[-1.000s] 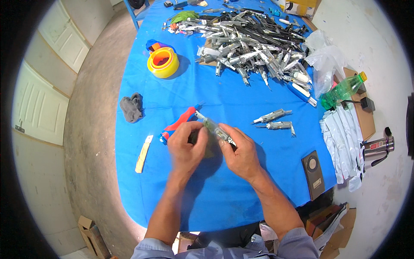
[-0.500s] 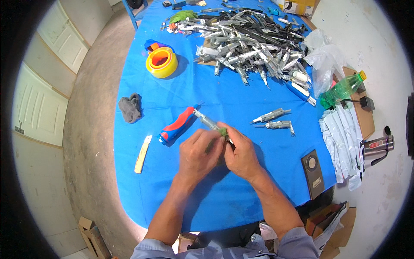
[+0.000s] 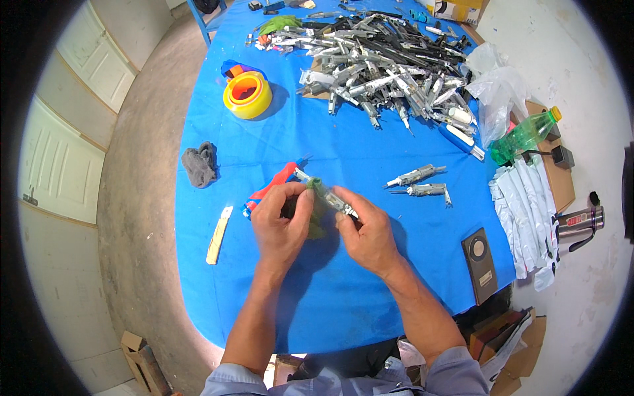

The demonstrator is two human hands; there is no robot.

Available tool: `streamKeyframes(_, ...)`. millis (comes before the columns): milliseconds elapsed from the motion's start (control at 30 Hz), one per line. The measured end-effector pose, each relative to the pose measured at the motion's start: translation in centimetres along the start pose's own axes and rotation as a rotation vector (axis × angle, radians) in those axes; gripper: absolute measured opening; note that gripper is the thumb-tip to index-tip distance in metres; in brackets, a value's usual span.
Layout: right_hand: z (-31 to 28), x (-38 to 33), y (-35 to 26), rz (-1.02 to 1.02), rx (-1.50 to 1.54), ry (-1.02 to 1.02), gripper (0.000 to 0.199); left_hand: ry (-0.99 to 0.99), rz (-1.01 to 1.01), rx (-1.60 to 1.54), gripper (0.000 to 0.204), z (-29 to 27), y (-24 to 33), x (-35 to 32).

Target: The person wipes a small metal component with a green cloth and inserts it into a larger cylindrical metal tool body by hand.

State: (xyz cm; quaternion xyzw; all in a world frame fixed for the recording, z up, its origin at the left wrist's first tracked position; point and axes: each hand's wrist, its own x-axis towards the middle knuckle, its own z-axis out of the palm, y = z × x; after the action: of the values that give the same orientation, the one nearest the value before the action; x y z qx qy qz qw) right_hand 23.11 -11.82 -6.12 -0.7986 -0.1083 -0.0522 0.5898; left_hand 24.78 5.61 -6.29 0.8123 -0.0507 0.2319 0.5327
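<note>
Between my hands, above the near middle of the table, is a slim grey-and-white mechanism [image 3: 338,201], slanting up to the left. My right hand [image 3: 370,241] grips its lower end between thumb and fingers. My left hand [image 3: 281,214] pinches a green cloth [image 3: 316,187] round its upper part; a fold of the cloth hangs below the fingers. Just beyond my left hand lies a red-and-blue screwdriver [image 3: 281,177], partly covered by the hand. Two similar mechanisms [image 3: 417,175] lie to the right of my hands.
A large heap of mechanisms [image 3: 389,72] fills the table's far side. Yellow tape rolls [image 3: 247,99], a grey rag [image 3: 199,165] and a pale strip [image 3: 219,236] lie left. Rightward are a green bottle [image 3: 528,135], white plastic packets [image 3: 522,211] and a dark phone [image 3: 479,265].
My left hand has moved left with the green cloth, from the lower end to the upper part of the mechanism. My right hand keeps its hold, nearly still.
</note>
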Motion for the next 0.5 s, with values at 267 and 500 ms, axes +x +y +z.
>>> streamKeyframes(267, -0.1, 0.2, 0.2, -0.076, -0.060, 0.025, 0.038, -0.152, 0.150, 0.082, 0.011, 1.2, 2.3, -1.1)
streamKeyframes(500, -0.1, 0.1, 0.0, -0.084, -0.086, 0.018, 0.036, -0.071, 0.122, 0.092, 0.010, 1.0, 1.7, -0.7)
